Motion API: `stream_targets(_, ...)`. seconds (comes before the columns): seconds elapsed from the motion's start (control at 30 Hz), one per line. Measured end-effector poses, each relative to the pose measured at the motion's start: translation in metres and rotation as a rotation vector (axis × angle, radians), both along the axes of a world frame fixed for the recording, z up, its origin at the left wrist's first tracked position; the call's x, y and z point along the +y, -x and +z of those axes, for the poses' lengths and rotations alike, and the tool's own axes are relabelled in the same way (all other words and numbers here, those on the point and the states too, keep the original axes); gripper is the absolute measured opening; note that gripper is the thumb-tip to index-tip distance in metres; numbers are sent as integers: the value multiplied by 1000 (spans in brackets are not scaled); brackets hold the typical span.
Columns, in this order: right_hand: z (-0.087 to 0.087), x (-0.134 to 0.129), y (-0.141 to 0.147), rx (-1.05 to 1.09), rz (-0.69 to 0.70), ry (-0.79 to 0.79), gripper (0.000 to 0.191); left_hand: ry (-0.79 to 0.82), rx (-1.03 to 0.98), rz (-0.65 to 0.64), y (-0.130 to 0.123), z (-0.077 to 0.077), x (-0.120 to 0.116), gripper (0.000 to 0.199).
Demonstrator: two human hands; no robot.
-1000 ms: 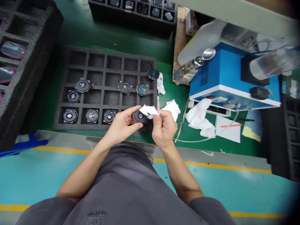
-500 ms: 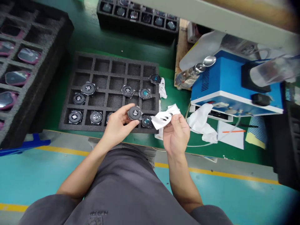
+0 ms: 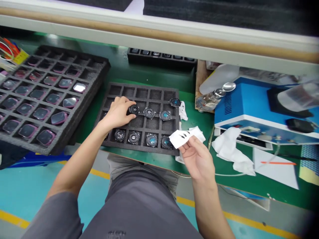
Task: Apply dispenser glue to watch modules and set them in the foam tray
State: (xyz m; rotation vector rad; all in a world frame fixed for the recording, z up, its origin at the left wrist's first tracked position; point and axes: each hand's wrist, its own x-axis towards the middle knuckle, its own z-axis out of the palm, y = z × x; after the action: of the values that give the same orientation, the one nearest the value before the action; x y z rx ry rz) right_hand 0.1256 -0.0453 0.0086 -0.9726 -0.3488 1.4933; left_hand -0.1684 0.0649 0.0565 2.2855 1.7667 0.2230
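Note:
My left hand (image 3: 120,112) grips a round black watch body (image 3: 134,109) between thumb and fingers, over the middle rows of a dark foam tray (image 3: 129,148). Beside it in the tray sits another watch body (image 3: 149,113), then one with a blue-lit face (image 3: 165,115). Several more lie along the front row, among them a blue-lit one (image 3: 151,139). My right hand (image 3: 199,156) pinches a white wipe (image 3: 181,137) with black smudges, at the tray's front right corner. Part of the tray is hidden behind my left hand and forearm.
At left stands a large foam tray (image 3: 83,114) of square watches in pinkish frames. A blue machine (image 3: 230,103), a pump bottle (image 3: 208,101) and a crumpled white cloth (image 3: 230,151) are on the right. A shelf edge (image 3: 159,38) crosses above the table.
My left hand has carried the watch body away from the wipe, left and farther back over the tray. My right hand keeps the wipe. The camera view has shifted.

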Motion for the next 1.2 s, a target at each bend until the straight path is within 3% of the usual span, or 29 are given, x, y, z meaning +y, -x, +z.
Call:
stream_targets(0.17, -3, 0, -3, 39, 4, 22, 16, 5, 70, -13, 20, 4, 0, 65)
stream_targets(0.3, -8, 1, -3, 57, -7, 24, 16, -44, 76, 156, 42, 7, -20, 76)
stream_targets(0.4, -8, 3, 1, 58, 2, 24, 15, -39, 55, 253, 51, -1, -29, 69)
stream_targets(0.57, -3, 6, 11, 40, -17, 17, 14, -83, -38, 280, 57, -18, -24, 51)
stream_targets(0.7, 2, 9, 18, 34, -9, -21, 18, -161, -215, 340, 54, -12, -28, 48)
stream_targets(0.8, 5, 14, 23, 18, -6, -41, 24, -81, -658, 410, 35, 4, -42, 60)
stream_targets(0.87, 7, 18, 26, -10, -30, -50, 27, 62, -969, 363, 12, 13, -57, 68)
stream_targets(0.97, 9, 20, 31, -110, -84, -108, 30, 329, -1273, 288, -33, 14, -79, 68)
stream_targets(1.1, 11, 17, 31, -355, -163, -251, 26, 620, -1442, 235, -80, -1, -93, 67)
stream_targets(1.2, 11, 12, 26, -592, -172, -328, 21, 723, -1448, 175, -93, -9, -97, 69)
